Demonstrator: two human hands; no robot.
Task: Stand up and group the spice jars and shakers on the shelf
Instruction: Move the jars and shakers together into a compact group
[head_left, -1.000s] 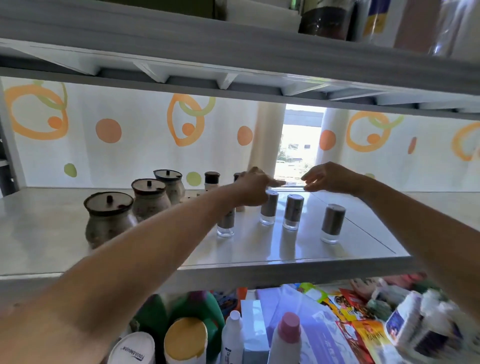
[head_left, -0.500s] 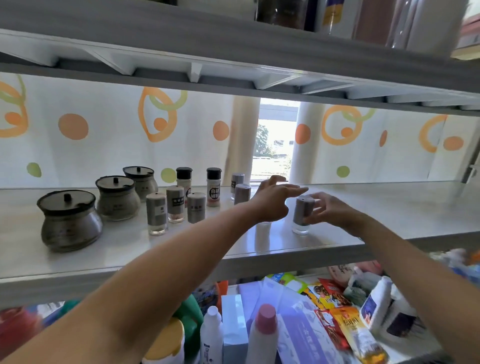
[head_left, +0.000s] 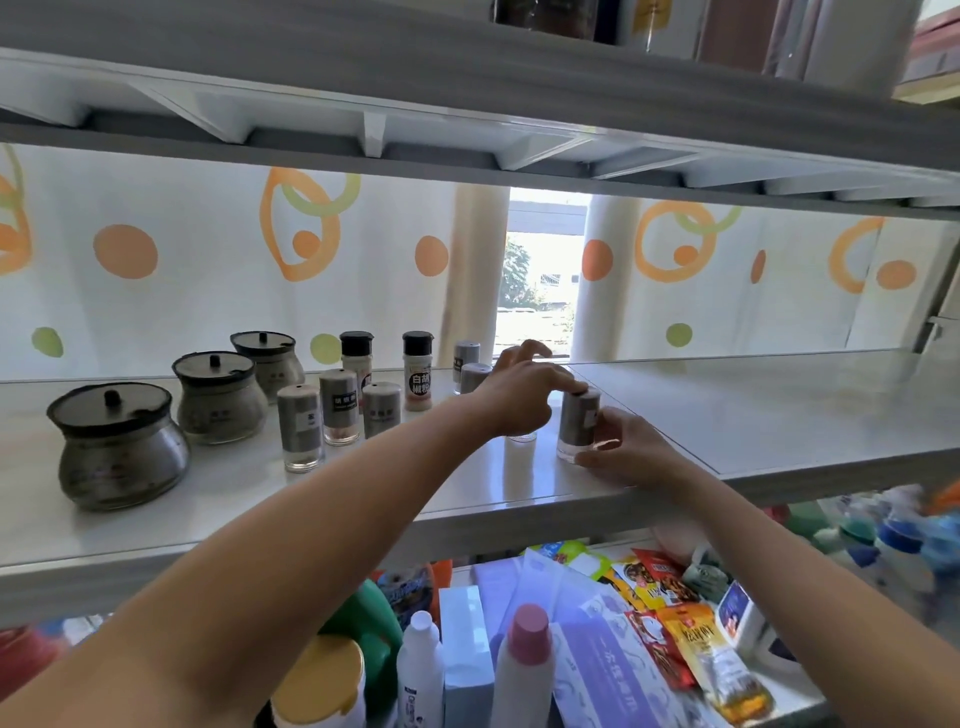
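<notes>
Head view: on the shelf (head_left: 779, 415) a shaker (head_left: 577, 423) stands upright near the front edge, right of the middle. The right hand (head_left: 626, 454) holds it low, with the fingers curled round its glass base. The left hand (head_left: 522, 397) is just beside it on the left, and one fingertip touches the shaker's cap. Under this hand only the glass bottom of a second shaker (head_left: 522, 437) shows, and I cannot tell if the hand grips it. Further left, other shakers (head_left: 298, 426) stand upright close together. Three lidded jars (head_left: 119, 447) stand in a row at the far left.
</notes>
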